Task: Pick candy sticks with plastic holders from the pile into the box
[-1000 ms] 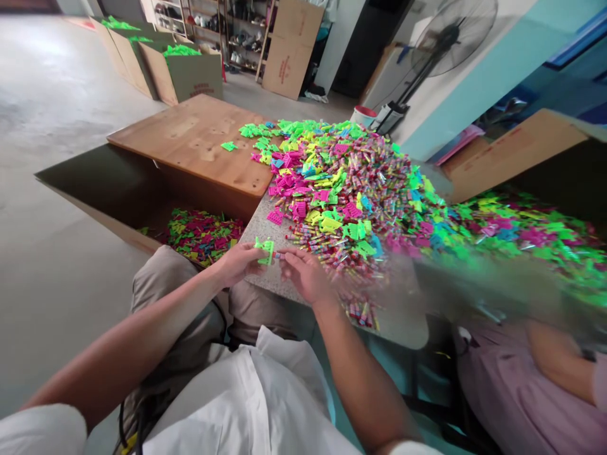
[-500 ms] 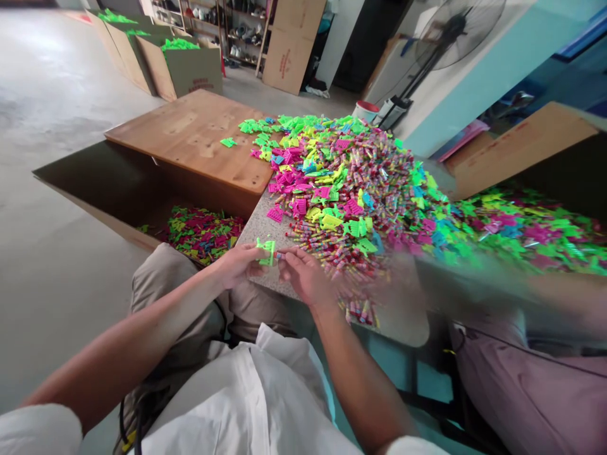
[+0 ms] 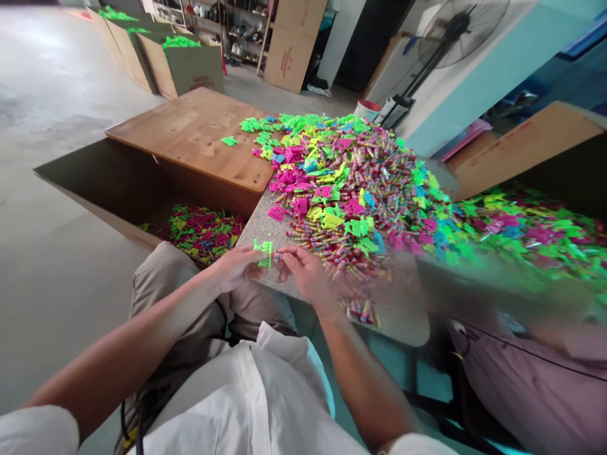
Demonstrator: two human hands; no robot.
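green plastic piece (image 3: 264,250) shows in the head view pinched in our left hand (image 3: 236,266), whose fingers are curled tight round it, just over the near edge of the table (image 3: 257,225). our right hand (image 3: 303,273) grips a small tube (image 3: 277,256) between thumb and forefinger, its tip touching the piece. against half a second ago, the piece looks narrower and turned more edge-on, while both hands keep their spot. a co-worker's blurred arm (image 3: 474,284) now lies lower beside the coloured pile (image 3: 351,183).
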